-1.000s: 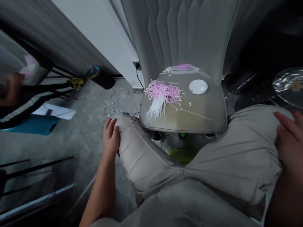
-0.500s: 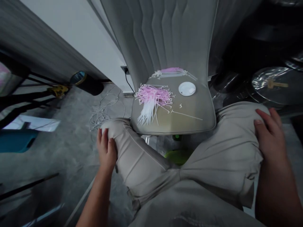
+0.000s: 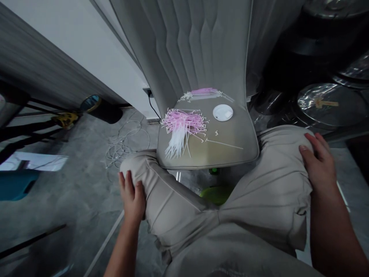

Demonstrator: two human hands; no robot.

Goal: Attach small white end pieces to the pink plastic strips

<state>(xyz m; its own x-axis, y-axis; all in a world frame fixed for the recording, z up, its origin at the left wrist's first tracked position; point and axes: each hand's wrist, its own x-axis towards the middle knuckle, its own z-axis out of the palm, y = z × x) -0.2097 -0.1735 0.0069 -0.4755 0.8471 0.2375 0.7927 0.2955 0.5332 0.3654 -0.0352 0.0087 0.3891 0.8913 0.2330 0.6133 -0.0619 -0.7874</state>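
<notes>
My left hand (image 3: 132, 198) rests on the outer side of my left thigh, fingers apart and holding nothing. On the outside of my right knee lies my right hand (image 3: 321, 163), also empty with its fingers spread. Between my knees stands a grey padded chair (image 3: 207, 159). On its seat is a heap of thin pink and white plastic sticks (image 3: 184, 127) with small hooked ends. Behind the heap lies a second, flatter bundle of pink and white sticks (image 3: 204, 93). A round white dish (image 3: 223, 112) sits to the right. One loose white stick (image 3: 225, 144) lies near the front.
A tangled pale cable (image 3: 121, 144) lies on the floor to the left, near a black bin (image 3: 100, 109). A plug (image 3: 148, 92) sits in the wall socket. At the right are dark stacked items with a clear plastic-wrapped round top (image 3: 325, 105). Something green (image 3: 216, 195) shows under the chair.
The view has shifted slightly, so the chair sits a little lower and further left. My left hand appears slightly lower along the thigh. The sticks and dish stay where they were on the seat.
</notes>
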